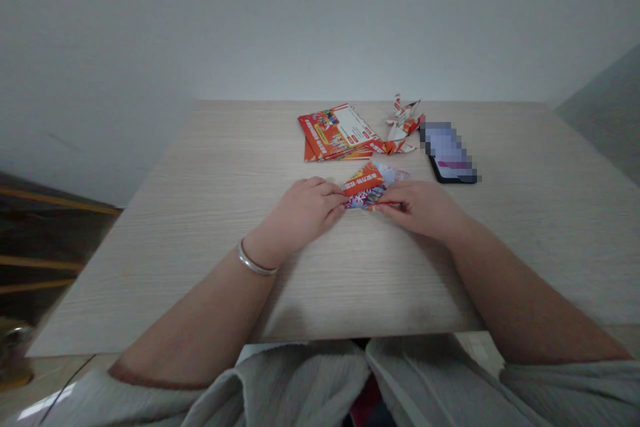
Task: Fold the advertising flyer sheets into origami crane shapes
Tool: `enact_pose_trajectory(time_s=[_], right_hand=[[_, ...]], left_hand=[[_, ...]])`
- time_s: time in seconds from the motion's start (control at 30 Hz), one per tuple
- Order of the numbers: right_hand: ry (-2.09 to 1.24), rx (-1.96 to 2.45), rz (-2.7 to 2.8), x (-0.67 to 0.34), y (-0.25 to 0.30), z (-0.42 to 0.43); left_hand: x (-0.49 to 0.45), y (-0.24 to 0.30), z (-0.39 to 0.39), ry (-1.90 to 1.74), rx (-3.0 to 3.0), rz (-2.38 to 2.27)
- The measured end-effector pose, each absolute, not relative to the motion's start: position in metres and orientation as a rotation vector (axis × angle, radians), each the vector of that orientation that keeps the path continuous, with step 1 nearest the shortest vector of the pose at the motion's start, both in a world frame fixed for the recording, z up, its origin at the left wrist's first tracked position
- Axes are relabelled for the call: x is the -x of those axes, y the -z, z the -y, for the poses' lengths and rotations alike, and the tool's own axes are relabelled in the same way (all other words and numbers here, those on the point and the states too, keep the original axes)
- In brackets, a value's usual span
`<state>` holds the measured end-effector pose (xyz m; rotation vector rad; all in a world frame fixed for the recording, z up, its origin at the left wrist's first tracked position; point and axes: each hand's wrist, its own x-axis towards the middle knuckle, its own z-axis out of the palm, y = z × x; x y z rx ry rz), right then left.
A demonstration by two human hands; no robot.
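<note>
A small folded sheet of printed paper [364, 180], orange with white lettering and blue-purple patterned parts, lies on the table between my hands. My left hand [311, 212] rests on the tabletop, its thumb and fingers closed on the paper's left corner. At the paper's lower right edge, my right hand [425, 208] pinches a fold between thumb and fingers. Part of the paper's right side is covered by the right fingers. A silver bangle [254, 260] circles my left wrist.
Behind the paper sits a stack of orange printed leaflets [335, 133]. Folded paper figures [400, 125], red and white, stand beside it. A black phone [447, 152], its screen pixelated, lies to the right. The pale wooden table [200, 173] meets a grey-white wall at the back.
</note>
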<state>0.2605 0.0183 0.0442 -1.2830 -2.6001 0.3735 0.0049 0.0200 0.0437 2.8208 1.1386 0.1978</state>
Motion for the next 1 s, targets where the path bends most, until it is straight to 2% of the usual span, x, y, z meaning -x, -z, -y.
enact_pose_trajectory(time_s=[0.17, 0.33, 0.43, 0.67, 0.83, 1.0], right_hand=[[-0.634, 1.426, 2.379, -0.266, -0.041, -0.028], [-0.585, 1.361, 2.27, -0.266, -0.039, -0.03], [-0.643, 1.211, 2.284, -0.265, -0.038, -0.029], [-0.791, 1.384, 2.366, -0.266, -0.042, -0.028], [-0.922, 1.196, 2.481, -0.271, -0.044, -0.032], [-0.911, 1.176, 2.528, -0.274, -0.047, -0.033]], left_hand=[[-0.005, -0.036, -0.017, -0.198, -2.822, -1.062], [-0.006, -0.037, -0.014, -0.179, -2.771, -1.067], [-0.006, -0.037, -0.014, -0.193, -2.782, -1.022], [-0.005, -0.034, -0.011, -0.18, -2.826, -0.944], [-0.013, -0.032, -0.003, -0.17, -2.816, -1.023], [-0.01, -0.038, -0.004, -0.131, -2.777, -0.984]])
